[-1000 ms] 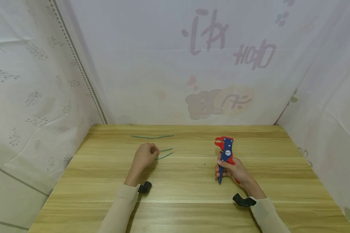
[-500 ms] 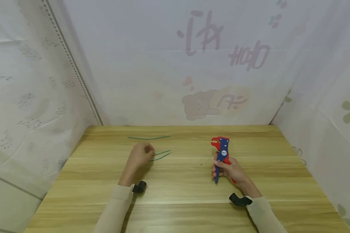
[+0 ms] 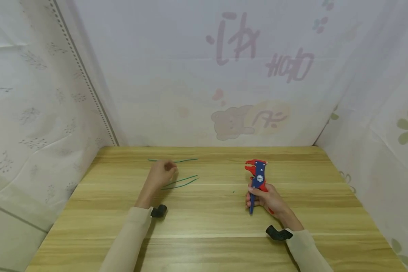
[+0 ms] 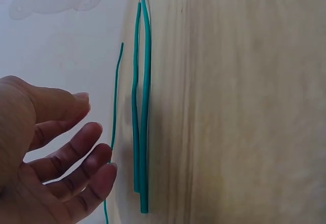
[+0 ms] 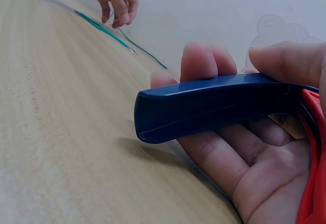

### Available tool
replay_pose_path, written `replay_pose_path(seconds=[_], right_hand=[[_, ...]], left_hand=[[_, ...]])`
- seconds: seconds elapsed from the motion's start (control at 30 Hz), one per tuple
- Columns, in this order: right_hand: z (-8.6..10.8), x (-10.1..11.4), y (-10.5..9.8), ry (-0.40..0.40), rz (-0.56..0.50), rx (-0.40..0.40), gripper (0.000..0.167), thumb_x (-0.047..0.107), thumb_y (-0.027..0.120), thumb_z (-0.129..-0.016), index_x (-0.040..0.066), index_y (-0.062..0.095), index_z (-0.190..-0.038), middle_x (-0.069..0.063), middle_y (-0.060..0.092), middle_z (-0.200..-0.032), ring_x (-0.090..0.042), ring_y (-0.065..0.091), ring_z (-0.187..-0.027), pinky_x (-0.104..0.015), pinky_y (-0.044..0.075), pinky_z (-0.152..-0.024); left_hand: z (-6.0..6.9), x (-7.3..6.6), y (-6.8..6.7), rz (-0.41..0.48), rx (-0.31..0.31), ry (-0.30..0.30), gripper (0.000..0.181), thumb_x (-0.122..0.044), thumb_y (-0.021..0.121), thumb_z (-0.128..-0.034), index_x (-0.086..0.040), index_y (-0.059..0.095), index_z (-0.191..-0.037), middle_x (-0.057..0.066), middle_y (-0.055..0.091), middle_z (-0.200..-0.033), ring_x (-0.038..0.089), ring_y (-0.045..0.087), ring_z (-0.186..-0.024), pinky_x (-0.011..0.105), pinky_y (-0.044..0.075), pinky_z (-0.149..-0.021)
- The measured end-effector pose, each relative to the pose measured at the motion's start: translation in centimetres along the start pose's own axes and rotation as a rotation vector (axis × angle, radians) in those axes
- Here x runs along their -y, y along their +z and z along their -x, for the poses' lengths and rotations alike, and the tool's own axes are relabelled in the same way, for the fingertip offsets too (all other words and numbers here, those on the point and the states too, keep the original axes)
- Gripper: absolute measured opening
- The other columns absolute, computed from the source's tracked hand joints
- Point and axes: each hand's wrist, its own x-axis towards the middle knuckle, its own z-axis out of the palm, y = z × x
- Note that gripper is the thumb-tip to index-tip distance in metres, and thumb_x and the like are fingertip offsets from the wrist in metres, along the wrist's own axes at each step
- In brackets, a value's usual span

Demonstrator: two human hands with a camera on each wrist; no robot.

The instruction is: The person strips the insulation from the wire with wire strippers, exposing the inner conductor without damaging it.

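Left hand moved off two wires (right hand grips pliers).

The right hand fills the right side of the frame, its thumb along the upper edge and its fingers curled round a dark blue handle whose blunt end points left, while a red part shows at the right edge. In the upper left, green wires lie close together on the counter, bare at their nearer tip, with another green wire slanting just to their right. The left hand hangs at the top, fingers downward, near these wires.
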Motion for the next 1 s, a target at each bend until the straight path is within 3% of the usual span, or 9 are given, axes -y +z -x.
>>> replay_pose_path(seconds=[0.2,0.5,0.7,1.0], right_hand=[[0.0,0.0,0.2,0.014,0.003,-0.013,0.040,0.015,0.058,-0.108,-0.014,0.037,-0.127,-0.009,0.070,-0.090,-0.024,0.073,-0.081,-0.047,0.062,-0.082],[0.2,0.0,-0.1,0.003,0.011,-0.011,0.035,0.013,0.055,-0.109,-0.014,0.039,-0.126,-0.009,0.069,-0.090,-0.023,0.073,-0.080,-0.048,0.062,-0.081],[0.1,0.0,-0.3,-0.011,0.017,0.004,0.033,0.012,0.054,-0.109,-0.015,0.040,-0.123,-0.009,0.070,-0.090,-0.024,0.073,-0.081,-0.048,0.062,-0.080],[-0.1,-0.1,-0.2,-0.001,0.007,0.007,0.034,0.014,0.055,-0.109,-0.013,0.041,-0.124,-0.010,0.070,-0.090,-0.024,0.073,-0.079,-0.047,0.063,-0.079]], left_hand=[[-0.9,0.6,-0.3,0.005,-0.023,0.004,0.012,-0.009,0.067,-0.1013,0.000,0.070,-0.110,0.013,0.070,-0.103,0.030,0.064,-0.097,0.046,0.055,-0.088],[-2.4,0.5,-0.4,0.017,-0.043,0.023,0.020,-0.009,0.067,-0.1005,0.004,0.069,-0.116,0.021,0.069,-0.116,0.035,0.068,-0.101,0.049,0.057,-0.089],[-3.0,0.4,-0.3,0.007,-0.056,-0.019,0.025,-0.010,0.068,-0.0997,0.004,0.069,-0.121,0.021,0.066,-0.121,0.035,0.065,-0.102,0.049,0.056,-0.089],[-3.2,0.8,-0.1,-0.110,0.018,-0.067,0.016,-0.009,0.067,-0.0996,-0.003,0.072,-0.113,0.016,0.060,-0.118,0.036,0.046,-0.119,0.051,0.048,-0.098]])
